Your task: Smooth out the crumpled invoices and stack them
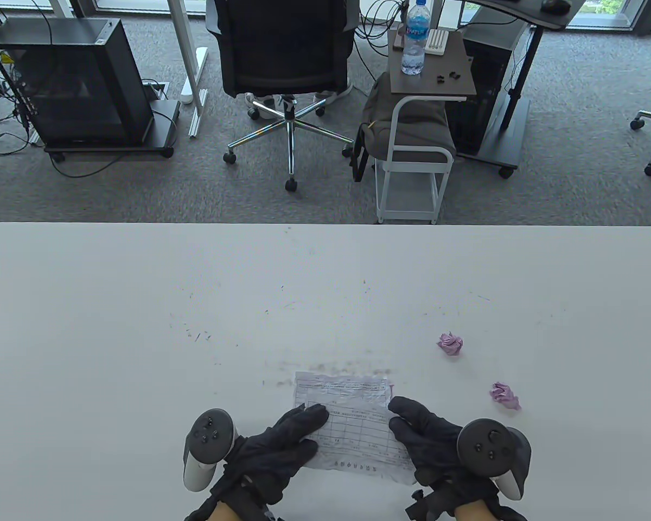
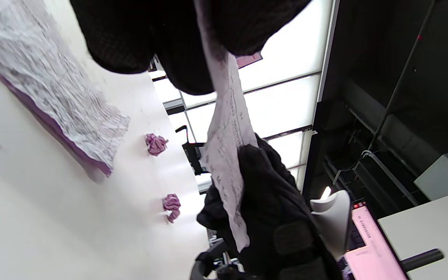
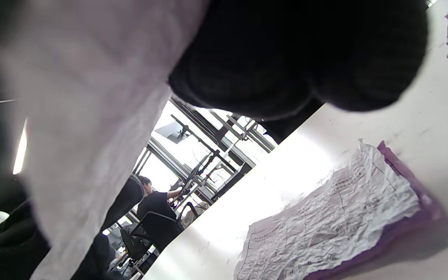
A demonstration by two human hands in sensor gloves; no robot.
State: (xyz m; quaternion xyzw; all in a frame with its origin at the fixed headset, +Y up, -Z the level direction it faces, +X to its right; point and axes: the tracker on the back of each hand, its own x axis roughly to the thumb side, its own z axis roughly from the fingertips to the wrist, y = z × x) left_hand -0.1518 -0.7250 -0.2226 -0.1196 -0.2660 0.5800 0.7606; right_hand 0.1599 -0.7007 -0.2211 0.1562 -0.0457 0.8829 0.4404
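Observation:
Both hands hold a wrinkled white invoice [image 1: 352,423] just above the table's near edge. My left hand [image 1: 306,429] pinches its left edge, my right hand [image 1: 407,420] its right edge. In the left wrist view the sheet [image 2: 228,147] hangs in the air between the left fingers [image 2: 130,35] and the right hand [image 2: 270,202]. Under it, flat on the table, lies a smoothed white invoice on a purple one [image 2: 53,89], also in the right wrist view [image 3: 333,225]. Two crumpled purple invoices [image 1: 450,344] [image 1: 504,394] lie to the right.
The white table [image 1: 141,325] carries faint pen marks. Behind its far edge stand an office chair [image 1: 285,54], a small side cart [image 1: 428,92] with a water bottle [image 1: 415,38], and a computer case [image 1: 70,81] on the floor.

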